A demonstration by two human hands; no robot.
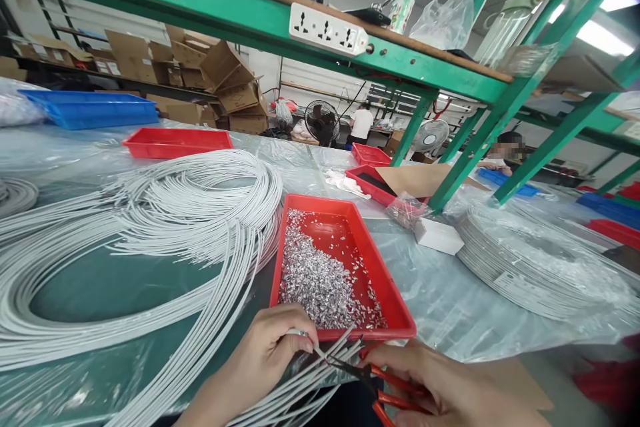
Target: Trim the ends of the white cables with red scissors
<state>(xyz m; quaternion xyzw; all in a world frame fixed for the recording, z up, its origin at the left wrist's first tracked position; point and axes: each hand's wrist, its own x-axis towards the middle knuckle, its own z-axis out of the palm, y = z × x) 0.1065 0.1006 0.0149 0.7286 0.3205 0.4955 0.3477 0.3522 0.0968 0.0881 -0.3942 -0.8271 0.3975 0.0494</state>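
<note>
Pinched between the thumb and fingers of my left hand point(277, 350) is the end of a white cable point(320, 351). My right hand point(430, 380) is wrapped around red-handled pliers point(383, 390), whose dark jaws point left and meet the cable near my left fingertips. Whether the jaws are fully closed is too small to tell. More loose cable ends point(305, 380) fan out under both hands. Just beyond them lies a red tray point(395, 287) with a heap of small shiny metal pieces point(315, 280).
Coiled bundles of white cable point(150, 320) cover the table's left side. Another wrapped coil point(525, 280) and a small white box point(439, 235) lie to the right. A green shelf frame point(240, 10) with a power strip point(327, 30) spans above. Another person point(505, 147) sits far right.
</note>
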